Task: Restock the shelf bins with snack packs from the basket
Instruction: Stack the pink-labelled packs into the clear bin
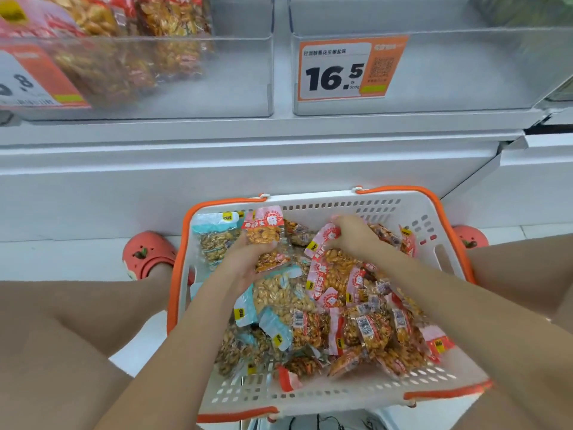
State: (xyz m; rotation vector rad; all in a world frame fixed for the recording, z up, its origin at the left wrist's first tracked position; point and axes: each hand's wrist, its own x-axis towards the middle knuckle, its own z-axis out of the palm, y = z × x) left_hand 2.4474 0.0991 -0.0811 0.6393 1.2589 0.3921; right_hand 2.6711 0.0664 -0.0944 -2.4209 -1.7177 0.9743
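Restock looks barely started, I'd say. The left bin [192,72] up on the shelf has a pile of orange packs on its left side with room to spare, and the right bin [449,72] behind the 16.5 price tag [350,69] shows nothing inside. Down on the floor the basket [310,395] is loaded with snack packs [369,333]. The left hand [248,262] grips a pink pack of nuts [263,231]; the right hand [353,234] is curled around another pink-edged pack [325,237]. The left bin's tag is cut off and blurry, and the bin tops run out of frame.
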